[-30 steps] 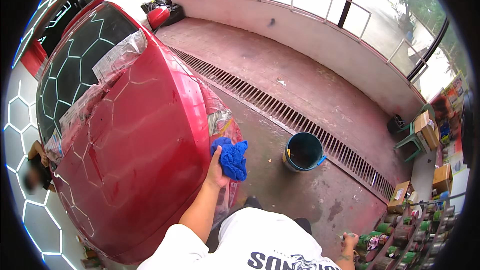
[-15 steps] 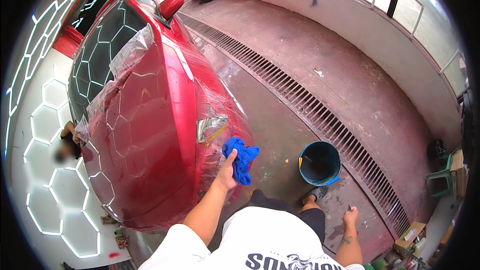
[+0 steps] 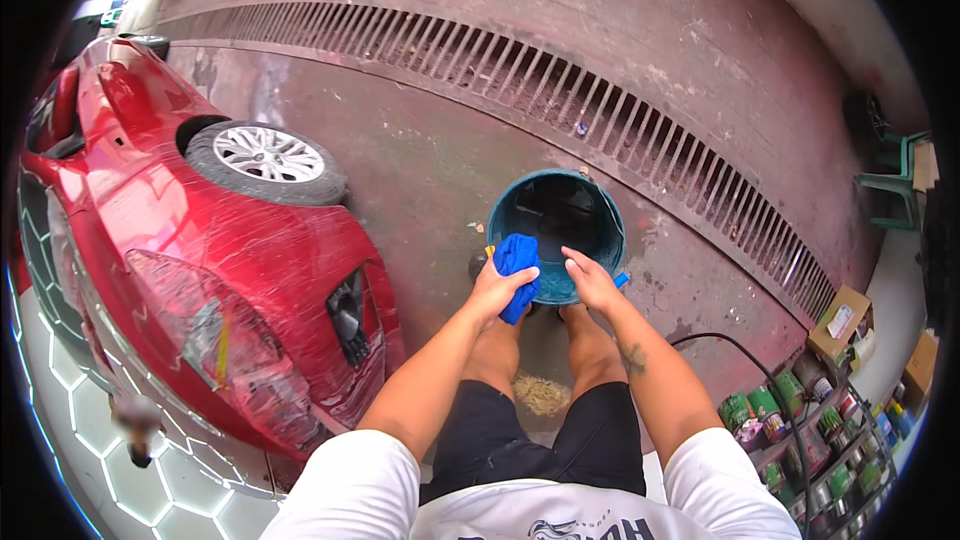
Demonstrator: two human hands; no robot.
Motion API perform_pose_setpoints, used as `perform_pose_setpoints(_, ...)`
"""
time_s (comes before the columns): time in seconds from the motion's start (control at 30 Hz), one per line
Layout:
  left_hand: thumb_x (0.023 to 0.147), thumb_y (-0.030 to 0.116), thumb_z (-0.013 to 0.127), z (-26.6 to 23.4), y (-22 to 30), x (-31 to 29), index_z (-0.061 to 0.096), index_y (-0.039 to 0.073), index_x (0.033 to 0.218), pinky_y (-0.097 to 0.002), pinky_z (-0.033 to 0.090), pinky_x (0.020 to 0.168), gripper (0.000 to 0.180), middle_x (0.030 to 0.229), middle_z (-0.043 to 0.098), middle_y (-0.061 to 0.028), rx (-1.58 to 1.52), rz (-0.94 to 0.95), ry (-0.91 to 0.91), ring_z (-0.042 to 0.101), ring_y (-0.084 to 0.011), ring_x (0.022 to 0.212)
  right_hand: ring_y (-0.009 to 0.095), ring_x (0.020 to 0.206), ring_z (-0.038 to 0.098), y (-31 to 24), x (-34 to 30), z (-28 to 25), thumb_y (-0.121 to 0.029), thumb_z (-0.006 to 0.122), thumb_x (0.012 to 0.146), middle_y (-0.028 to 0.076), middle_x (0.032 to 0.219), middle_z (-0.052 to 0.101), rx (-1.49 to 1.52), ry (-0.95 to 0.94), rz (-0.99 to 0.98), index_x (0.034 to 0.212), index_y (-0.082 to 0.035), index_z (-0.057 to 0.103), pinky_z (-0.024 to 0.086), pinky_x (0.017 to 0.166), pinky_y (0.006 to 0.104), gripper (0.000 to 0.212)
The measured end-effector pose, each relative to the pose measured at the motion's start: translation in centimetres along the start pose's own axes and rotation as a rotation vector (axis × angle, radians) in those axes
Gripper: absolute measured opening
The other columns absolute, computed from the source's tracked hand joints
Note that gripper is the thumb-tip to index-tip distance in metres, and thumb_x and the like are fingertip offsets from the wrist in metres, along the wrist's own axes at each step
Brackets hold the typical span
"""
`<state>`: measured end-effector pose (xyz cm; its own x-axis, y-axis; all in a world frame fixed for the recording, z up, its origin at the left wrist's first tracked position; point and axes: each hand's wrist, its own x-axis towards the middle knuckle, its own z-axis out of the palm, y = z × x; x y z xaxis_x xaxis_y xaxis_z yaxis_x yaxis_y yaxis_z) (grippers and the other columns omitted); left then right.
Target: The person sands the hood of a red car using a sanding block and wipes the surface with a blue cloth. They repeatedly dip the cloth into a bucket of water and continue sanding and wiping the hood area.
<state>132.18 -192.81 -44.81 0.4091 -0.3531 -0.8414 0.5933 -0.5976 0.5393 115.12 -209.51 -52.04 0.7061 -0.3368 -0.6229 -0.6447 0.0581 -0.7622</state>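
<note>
My left hand (image 3: 497,288) is closed around a bunched blue cloth (image 3: 516,270) above the near left side of a round teal bucket (image 3: 606,225). My right hand (image 3: 592,281) hovers over the bucket's near right side, its fingers apart and nothing visible in them. Dark liquid seems to lie in the bucket, which stands on the floor just ahead of my feet. To my left is a red car (image 3: 225,265), with clear plastic film (image 3: 215,325) over its front corner and headlight area.
A slotted drain grate (image 3: 520,70) curves across the floor beyond the bucket. Several paint cans (image 3: 765,410), a cardboard box (image 3: 842,323) and a black hose (image 3: 770,370) are at right, with green stools (image 3: 890,183) farther back. Another person (image 3: 138,425) is beyond the car.
My view has turned from the car's hood toward the bucket. My left hand has brought the blue cloth over the bucket. My right hand has moved there too; its small dark item no longer shows.
</note>
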Motion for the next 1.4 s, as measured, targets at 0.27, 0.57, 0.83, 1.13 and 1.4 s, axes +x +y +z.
perform_pose_setpoints(0.27, 0.090, 0.027, 0.088, 6.5, -8.8, 25.4, 0.036, 0.018, 0.172, -0.0578, 0.045, 0.124, 0.098, 0.167, 0.043, -0.0333, 1.105, 0.032, 0.193, 0.049, -0.0510, 0.152, 0.045, 0.150, 0.058, 11.1, 20.8, 4.3, -0.032, 0.051, 0.115, 0.027, 0.171, 0.049, -0.725, 0.310, 0.225, 0.176, -0.009, 0.034, 0.049, 0.124, 0.0526, 0.068)
perform_pose_setpoints(0.57, 0.099, 0.033, 0.077, 8.2, -16.7, 30.8, 0.037, 0.015, 0.173, -0.0586, 0.037, 0.130, 0.086, 0.177, 0.030, -0.0345, 1.310, -0.009, 0.127, 0.038, -0.0507, 0.163, 0.049, 0.139, 0.064, 22.6, 22.6, 7.3, -0.033, 0.045, 0.113, 0.033, 0.148, 0.065, -0.711, -0.122, 0.226, 0.146, 0.001, 0.069, 0.049, 0.120, 0.0545, 0.053)
perform_pose_setpoints(0.83, 0.086, 0.013, 0.088, 8.2, -1.5, 20.2, 0.041, 0.022, 0.170, -0.0502, 0.058, 0.115, 0.097, 0.162, 0.050, -0.0316, 0.874, -0.319, 0.265, 0.066, -0.0485, 0.138, 0.050, 0.133, 0.068, 7.8, 17.3, 3.1, -0.027, 0.049, 0.112, 0.032, 0.141, 0.072, -0.242, 0.277, 0.431, 0.147, -0.005, 0.071, 0.053, 0.115, 0.0528, 0.047)
perform_pose_setpoints(1.13, 0.075, 0.028, 0.097, 3.8, 10.7, -4.1, 0.051, 0.019, 0.151, -0.0530, 0.055, 0.115, 0.090, 0.143, 0.062, -0.0274, 0.366, -0.015, 0.374, 0.064, -0.0474, 0.136, 0.015, 0.081, 0.061, -12.6, 6.7, -6.2, -0.015, 0.053, 0.111, 0.001, 0.106, 0.069, 0.250, 0.114, 0.462, 0.169, -0.026, 0.054, 0.052, 0.064, 0.0339, 0.059)
perform_pose_setpoints(1.4, 0.076, 0.015, 0.088, -16.0, 16.5, -30.5, 0.062, 0.005, 0.131, -0.0420, 0.062, 0.089, 0.062, 0.111, 0.077, -0.0154, -0.185, 0.537, 0.905, 0.077, -0.0253, 0.099, 0.025, 0.123, 0.057, -41.9, 5.8, -14.7, -0.044, 0.070, 0.108, 0.004, 0.156, 0.059, 0.202, 0.158, -0.050, 0.164, -0.032, 0.058, 0.052, 0.089, 0.0441, 0.058)
